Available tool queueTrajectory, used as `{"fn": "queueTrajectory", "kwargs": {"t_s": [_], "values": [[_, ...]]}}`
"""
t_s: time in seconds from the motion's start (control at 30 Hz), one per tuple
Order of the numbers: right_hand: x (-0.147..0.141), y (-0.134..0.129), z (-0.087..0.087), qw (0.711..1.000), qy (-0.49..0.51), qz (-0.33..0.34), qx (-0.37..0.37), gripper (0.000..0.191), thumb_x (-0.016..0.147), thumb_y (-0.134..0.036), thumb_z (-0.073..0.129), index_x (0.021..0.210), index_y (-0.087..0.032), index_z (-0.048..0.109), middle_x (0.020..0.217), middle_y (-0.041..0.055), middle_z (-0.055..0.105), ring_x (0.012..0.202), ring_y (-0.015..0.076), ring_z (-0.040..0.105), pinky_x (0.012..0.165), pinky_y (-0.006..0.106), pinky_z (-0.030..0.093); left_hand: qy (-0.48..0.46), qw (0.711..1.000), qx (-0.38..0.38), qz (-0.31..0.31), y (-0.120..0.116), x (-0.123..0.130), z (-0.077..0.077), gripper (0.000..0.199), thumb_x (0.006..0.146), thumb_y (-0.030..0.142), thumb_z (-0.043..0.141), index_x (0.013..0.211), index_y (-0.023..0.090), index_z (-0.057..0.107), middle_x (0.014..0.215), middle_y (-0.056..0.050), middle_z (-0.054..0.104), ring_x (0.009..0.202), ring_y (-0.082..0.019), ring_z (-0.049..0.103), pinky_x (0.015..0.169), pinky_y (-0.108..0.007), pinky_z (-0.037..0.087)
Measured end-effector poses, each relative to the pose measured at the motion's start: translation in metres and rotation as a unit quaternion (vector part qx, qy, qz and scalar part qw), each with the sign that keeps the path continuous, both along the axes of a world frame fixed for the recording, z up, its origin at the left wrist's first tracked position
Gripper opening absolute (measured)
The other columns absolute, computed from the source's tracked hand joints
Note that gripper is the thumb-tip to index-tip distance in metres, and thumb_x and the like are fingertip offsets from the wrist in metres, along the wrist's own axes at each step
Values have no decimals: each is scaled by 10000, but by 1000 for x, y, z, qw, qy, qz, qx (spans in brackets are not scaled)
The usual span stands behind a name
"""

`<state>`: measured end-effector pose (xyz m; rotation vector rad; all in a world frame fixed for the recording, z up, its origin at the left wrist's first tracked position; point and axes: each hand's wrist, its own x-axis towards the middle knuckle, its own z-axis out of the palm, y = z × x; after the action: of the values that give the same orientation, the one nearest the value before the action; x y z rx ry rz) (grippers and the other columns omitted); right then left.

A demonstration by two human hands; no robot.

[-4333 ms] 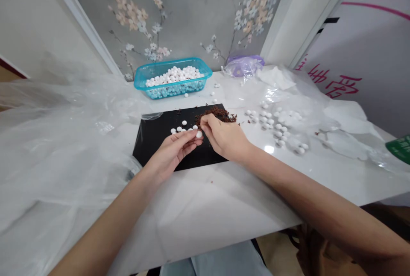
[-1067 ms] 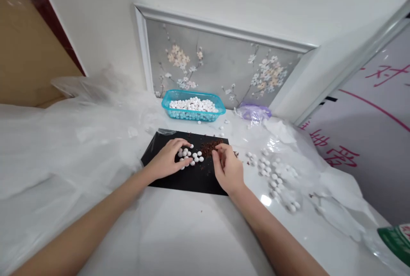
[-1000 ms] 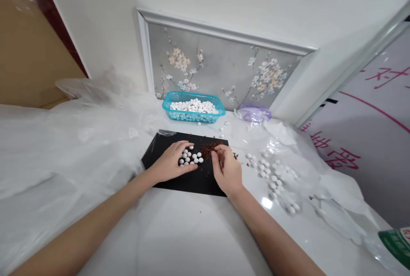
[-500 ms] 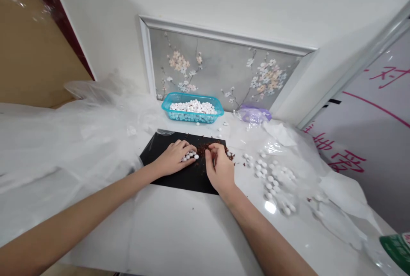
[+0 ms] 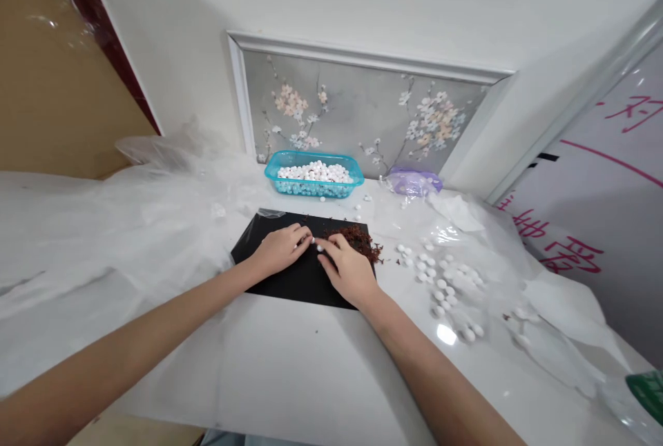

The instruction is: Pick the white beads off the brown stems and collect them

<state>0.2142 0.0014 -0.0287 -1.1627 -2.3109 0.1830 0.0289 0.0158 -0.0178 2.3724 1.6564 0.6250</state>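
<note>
My left hand point(image 5: 282, 250) is closed over small white balls on a black mat point(image 5: 290, 288). Its curled fingers hide most of them. One white ball point(image 5: 313, 240) shows at its fingertips. Facing it from the right is my right hand point(image 5: 353, 272), its thumb and forefinger apart. Another white ball point(image 5: 320, 248) lies just under that forefinger, and I cannot tell whether the finger touches it. Reddish-brown shreds point(image 5: 362, 240) are heaped beyond the right hand, partly spilling over the mat's right edge.
A blue plastic basket point(image 5: 314, 187) full of white balls stands against the wall. Loose white balls point(image 5: 440, 292) and clear plastic film point(image 5: 497, 253) lie to the right, with a purple packet point(image 5: 413, 182) behind. Plastic sheeting point(image 5: 170, 225) covers the left side. A green-labelled bottle point(image 5: 645, 394) is at the lower right.
My left fingers have curled in, covering balls that showed beneath them before. The right hand has shifted left, bringing its fingertips close to the left hand's. The camera view has shifted slightly.
</note>
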Motion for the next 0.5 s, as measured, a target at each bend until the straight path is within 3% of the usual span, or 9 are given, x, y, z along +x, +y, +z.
{"fn": "queueTrajectory", "kwargs": {"t_s": [0.1, 0.2, 0.3, 0.37, 0.5], "values": [[-3, 1, -4, 999, -40, 23, 2, 283, 915, -241, 375, 1069, -258, 612, 1015, 32, 581, 872, 135, 608, 612, 208, 465, -62, 998, -2, 22, 1, -4, 1, 333, 880, 420, 342, 860, 208, 598, 832, -30, 589, 728, -169, 560, 674, -282, 403], [-4, 2, -5, 999, -31, -15, -2, 272, 913, -251, 380, 1071, -233, 600, 1068, 37, 572, 790, 129, 620, 585, 224, 476, -146, 988, -5, 50, 3, -9, 6, 377, 874, 466, 333, 862, 191, 591, 838, -34, 616, 786, -169, 573, 707, -274, 420], [-3, 3, -5, 999, -27, -26, 0, 330, 908, -279, 394, 1209, -251, 525, 1217, 51, 531, 817, 139, 632, 600, 242, 499, -222, 971, -19, 86, 5, -16, 14, 458, 862, 521, 297, 920, 168, 582, 759, -26, 583, 610, -123, 530, 522, -230, 393], [-3, 3, -6, 999, -37, -12, -3, 347, 911, -273, 385, 1231, -270, 518, 1258, 45, 523, 876, 146, 635, 641, 246, 513, -304, 945, -46, 109, 6, -23, 21, 466, 837, 540, 334, 934, 156, 580, 690, 1, 509, 485, -83, 425, 403, -200, 291], [-3, 3, -7, 999, -39, -12, -12, 346, 911, -258, 369, 1211, -240, 541, 1246, 40, 553, 914, 158, 638, 685, 264, 534, -471, 868, -88, 134, 3, -38, 29, 394, 745, 506, 525, 881, 143, 598, 672, 31, 401, 463, -45, 308, 357, -166, 180]]}}
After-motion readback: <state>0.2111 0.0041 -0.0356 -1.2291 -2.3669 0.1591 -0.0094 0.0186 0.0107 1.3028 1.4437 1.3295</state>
